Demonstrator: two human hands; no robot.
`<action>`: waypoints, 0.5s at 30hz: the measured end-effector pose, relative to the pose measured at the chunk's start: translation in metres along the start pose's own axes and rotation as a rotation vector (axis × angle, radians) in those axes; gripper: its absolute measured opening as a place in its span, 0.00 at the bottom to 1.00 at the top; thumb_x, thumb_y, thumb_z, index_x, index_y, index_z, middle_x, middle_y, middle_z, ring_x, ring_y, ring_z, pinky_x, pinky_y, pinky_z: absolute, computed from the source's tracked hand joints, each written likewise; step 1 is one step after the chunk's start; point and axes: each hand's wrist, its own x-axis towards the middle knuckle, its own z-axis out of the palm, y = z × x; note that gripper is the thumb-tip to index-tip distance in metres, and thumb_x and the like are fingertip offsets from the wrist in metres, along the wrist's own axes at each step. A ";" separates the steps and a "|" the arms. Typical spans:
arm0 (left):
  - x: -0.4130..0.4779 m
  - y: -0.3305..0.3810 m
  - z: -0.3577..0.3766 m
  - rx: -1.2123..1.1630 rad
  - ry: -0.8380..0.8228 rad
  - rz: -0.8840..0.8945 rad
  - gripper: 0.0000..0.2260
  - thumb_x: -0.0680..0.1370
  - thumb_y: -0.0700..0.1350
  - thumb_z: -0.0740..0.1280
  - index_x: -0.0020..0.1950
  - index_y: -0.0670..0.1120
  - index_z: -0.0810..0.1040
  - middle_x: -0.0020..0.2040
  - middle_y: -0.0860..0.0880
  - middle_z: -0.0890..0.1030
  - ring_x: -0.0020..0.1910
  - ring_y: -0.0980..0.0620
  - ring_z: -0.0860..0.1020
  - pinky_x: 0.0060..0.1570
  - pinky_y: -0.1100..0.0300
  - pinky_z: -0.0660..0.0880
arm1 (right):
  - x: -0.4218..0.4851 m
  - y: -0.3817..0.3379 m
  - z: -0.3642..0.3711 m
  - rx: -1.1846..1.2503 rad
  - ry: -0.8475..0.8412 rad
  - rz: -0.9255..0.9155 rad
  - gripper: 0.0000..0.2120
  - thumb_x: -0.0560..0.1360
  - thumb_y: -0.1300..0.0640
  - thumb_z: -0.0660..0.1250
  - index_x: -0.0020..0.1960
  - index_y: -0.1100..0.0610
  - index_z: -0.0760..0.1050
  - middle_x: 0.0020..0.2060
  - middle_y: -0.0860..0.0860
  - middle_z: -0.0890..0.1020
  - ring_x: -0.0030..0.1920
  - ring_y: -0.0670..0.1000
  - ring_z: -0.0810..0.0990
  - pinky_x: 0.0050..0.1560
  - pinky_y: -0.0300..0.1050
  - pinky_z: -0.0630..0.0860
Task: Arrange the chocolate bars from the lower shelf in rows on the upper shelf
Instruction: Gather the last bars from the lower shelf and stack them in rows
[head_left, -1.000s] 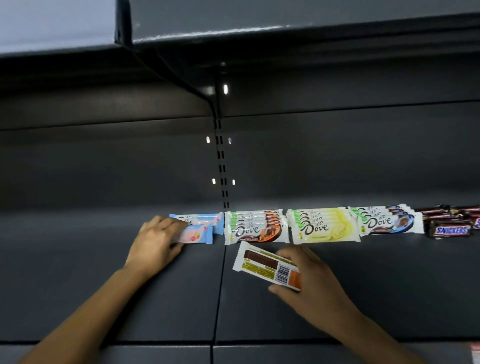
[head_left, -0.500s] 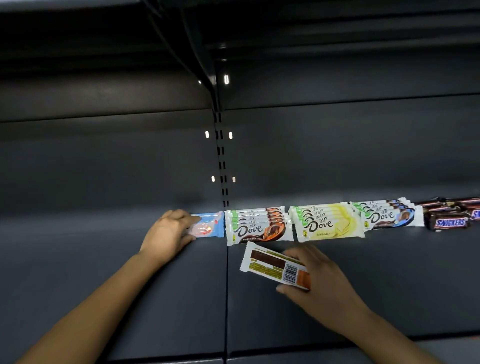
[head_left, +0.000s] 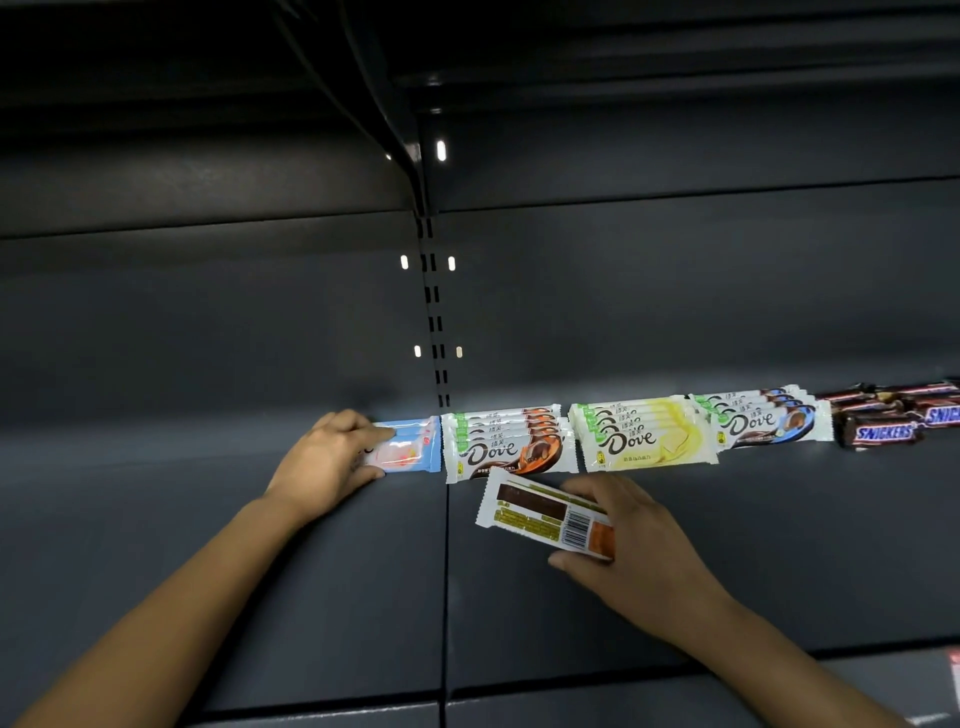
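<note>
Chocolate bars (head_left: 641, 434) lay in side-by-side stacks along the back of the shelf (head_left: 769, 551). The left hand (head_left: 324, 460) gripped the light-blue bars (head_left: 415, 448) at the left end, fingers curled over them. The right hand (head_left: 641, 545) pinched a face-down bar (head_left: 540, 517) just in front of the brown Dove stack (head_left: 506, 448).

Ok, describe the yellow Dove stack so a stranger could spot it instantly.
Look to the dark shelf, right of the slotted upright. The yellow Dove stack sits between the orange Dove stack and the blue Dove stack. Only its wrappers are pale yellow.
</note>
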 end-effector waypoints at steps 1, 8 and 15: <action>0.001 0.001 0.000 -0.009 -0.001 -0.010 0.21 0.69 0.47 0.75 0.62 0.49 0.78 0.54 0.49 0.76 0.54 0.48 0.74 0.55 0.56 0.72 | 0.000 -0.001 -0.001 0.004 0.004 0.005 0.23 0.68 0.46 0.73 0.58 0.44 0.67 0.49 0.37 0.70 0.51 0.39 0.71 0.49 0.29 0.68; 0.000 0.011 -0.006 0.001 -0.036 -0.084 0.23 0.69 0.48 0.75 0.63 0.47 0.77 0.57 0.48 0.76 0.57 0.46 0.73 0.59 0.57 0.70 | 0.001 -0.007 -0.005 0.028 0.052 -0.007 0.21 0.67 0.46 0.73 0.55 0.43 0.66 0.49 0.38 0.71 0.50 0.39 0.71 0.50 0.34 0.70; -0.011 0.144 -0.047 -0.809 0.023 -0.213 0.11 0.74 0.40 0.70 0.54 0.51 0.81 0.54 0.55 0.81 0.54 0.55 0.78 0.57 0.62 0.73 | 0.005 -0.015 -0.018 0.225 0.262 0.027 0.20 0.65 0.52 0.76 0.49 0.43 0.68 0.45 0.40 0.75 0.45 0.39 0.74 0.41 0.29 0.69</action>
